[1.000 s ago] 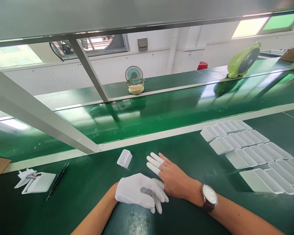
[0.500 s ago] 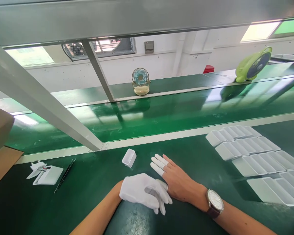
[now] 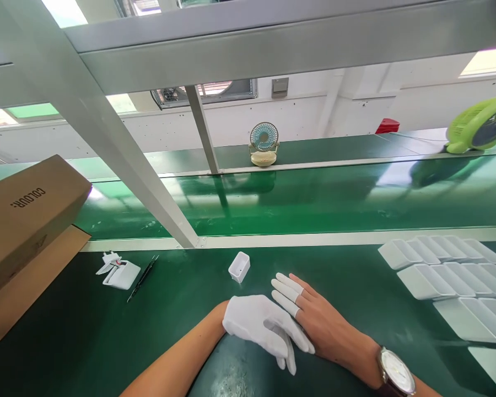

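Note:
My left hand [image 3: 262, 325], in a white glove, is open with its fingers loosely stretched. Those fingers lie across the near side of my right hand [image 3: 320, 320] and hide its thumb. White finger cots cover several fingers of the right hand, which lies palm down, fingers extended and holding nothing; a watch [image 3: 397, 370] is on that wrist. Just beyond my hands, a small white rectangular plastic case [image 3: 239, 267] stands alone on the green table [image 3: 182, 320], its open side showing.
Rows of white cases [image 3: 450, 281] stand at the right. To the left lie black tweezers [image 3: 143, 278] and white plastic parts [image 3: 122, 274] beside a cardboard box [image 3: 28, 220]. A grey metal post [image 3: 149, 187] rises at the table's back edge. Two fans, one cream [image 3: 263, 146], one green [image 3: 477, 125], stand beyond.
The view has swung left, so the scene sits further right and more of the cardboard box shows. My hands remain together, the gloved fingers now lying further over my right hand.

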`<state>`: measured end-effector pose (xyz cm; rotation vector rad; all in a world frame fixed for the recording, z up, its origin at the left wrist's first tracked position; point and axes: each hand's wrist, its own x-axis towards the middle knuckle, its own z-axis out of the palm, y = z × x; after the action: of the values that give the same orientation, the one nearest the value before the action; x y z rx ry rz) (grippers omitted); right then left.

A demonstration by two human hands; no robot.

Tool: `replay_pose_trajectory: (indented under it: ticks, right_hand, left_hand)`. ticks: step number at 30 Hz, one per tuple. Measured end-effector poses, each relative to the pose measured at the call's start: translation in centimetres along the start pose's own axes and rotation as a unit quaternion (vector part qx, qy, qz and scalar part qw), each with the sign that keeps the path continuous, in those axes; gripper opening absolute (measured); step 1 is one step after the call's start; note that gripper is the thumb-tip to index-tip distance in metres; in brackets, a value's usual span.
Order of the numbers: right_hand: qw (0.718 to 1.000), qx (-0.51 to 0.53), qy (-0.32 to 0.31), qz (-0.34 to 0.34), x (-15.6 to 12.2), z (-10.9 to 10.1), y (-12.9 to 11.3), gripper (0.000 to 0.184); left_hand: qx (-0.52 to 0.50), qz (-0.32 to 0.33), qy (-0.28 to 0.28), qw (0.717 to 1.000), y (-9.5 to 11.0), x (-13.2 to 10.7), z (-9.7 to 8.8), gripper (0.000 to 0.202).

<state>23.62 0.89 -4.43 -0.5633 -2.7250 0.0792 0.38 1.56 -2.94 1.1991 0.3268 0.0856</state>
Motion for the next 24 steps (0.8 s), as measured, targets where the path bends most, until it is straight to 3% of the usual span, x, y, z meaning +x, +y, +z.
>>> replay_pose_trajectory:
  ticks: [6, 13, 24]
  right_hand:
    - [0.999, 0.026, 0.011, -0.025, -0.2, -0.1, 0.4, 0.066]
    - [0.995, 0.041, 0.09, -0.018, 0.0, -0.2, -0.1, 0.062]
    - [0.994, 0.066, 0.09, 0.001, 0.3, -1.1, 0.3, 0.048]
  left_hand:
    - [-0.021, 0.029, -0.026, 0.999, 0.2, -0.3, -0.7, 0.07]
    - [-0.082, 0.066, 0.097, 0.99, 0.7, -0.9, 0.0, 0.047]
    - [-0.045, 0.095, 0.126, 0.986, 1.4, -0.2, 0.8, 0.045]
